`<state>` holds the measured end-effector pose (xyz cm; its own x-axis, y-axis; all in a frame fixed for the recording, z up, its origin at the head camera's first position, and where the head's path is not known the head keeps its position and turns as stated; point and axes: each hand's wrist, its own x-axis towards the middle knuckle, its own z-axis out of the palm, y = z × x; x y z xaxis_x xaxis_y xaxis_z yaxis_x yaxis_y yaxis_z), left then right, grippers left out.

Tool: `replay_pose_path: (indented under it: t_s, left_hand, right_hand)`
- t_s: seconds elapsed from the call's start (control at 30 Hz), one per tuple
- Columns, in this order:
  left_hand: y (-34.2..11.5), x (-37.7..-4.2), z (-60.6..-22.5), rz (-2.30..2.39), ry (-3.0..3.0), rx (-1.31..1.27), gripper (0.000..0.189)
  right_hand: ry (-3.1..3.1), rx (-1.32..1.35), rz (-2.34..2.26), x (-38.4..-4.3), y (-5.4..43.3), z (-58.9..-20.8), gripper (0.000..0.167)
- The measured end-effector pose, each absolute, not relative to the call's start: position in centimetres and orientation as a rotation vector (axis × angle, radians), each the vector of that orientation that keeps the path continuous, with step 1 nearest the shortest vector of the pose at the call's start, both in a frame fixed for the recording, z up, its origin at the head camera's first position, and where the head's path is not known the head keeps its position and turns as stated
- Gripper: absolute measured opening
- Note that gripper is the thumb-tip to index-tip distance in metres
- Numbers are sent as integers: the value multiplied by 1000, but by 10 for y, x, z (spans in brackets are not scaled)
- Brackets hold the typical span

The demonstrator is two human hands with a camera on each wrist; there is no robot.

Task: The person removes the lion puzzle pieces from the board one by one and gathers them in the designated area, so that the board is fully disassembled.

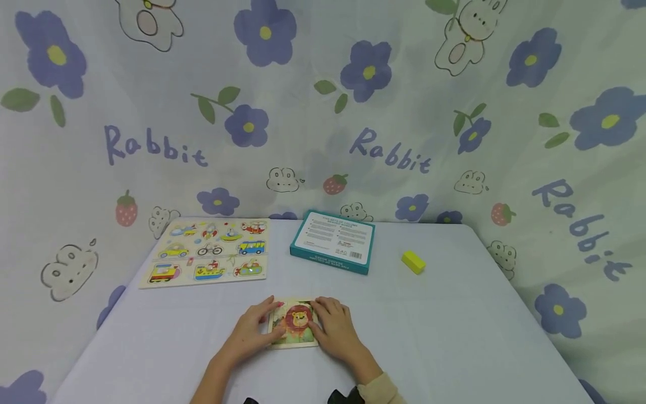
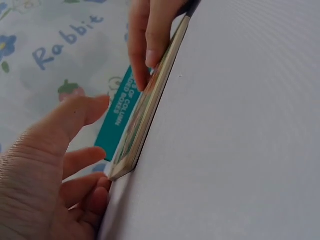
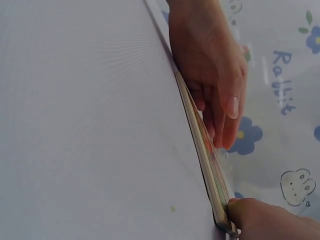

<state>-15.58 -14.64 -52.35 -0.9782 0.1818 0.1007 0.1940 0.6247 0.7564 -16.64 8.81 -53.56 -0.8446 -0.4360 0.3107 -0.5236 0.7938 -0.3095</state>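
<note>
A small square lion puzzle (image 1: 299,320) in a pale wooden frame lies flat on the white table, between both hands. My left hand (image 1: 249,332) is at its left side, thumb and fingers spread apart. In the left wrist view, its thumb (image 2: 92,111) stays raised above the board while the lower fingers meet the corner. My right hand (image 1: 337,332) holds the right side, fingers at the upper right corner and thumb on the picture's right part. The right wrist view shows that thumb (image 3: 241,211) against the wooden edge.
Behind to the left lies a wooden vehicle puzzle board (image 1: 204,252). A teal-edged box (image 1: 333,241) with printed text lies at the back middle. Right of it is a yellow block (image 1: 414,262). A rabbit-and-flower cloth (image 1: 303,140) hangs behind the table.
</note>
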Motion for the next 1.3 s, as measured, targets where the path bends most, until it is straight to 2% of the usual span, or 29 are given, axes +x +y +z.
replay_pose_path:
  t_s: [0.2,0.5,0.73,1.3]
  left_hand:
    - [-146,-157,-527,-1225,-2865,-366,63]
    - [-144,-155,-533,-1039,-2869,-492,76]
    - [-141,-154,-532,-851,-2831,-563,71]
    - [-140,-153,-529,-797,-2935,-582,68]
  right_hand:
    - [-2751,742,569,-166,88,-535,44]
    - [-2707,685,633,-168,79,-535,39]
    - [-2692,611,695,-170,75,-536,33]
    - [-2688,518,867,-173,73,-536,36]
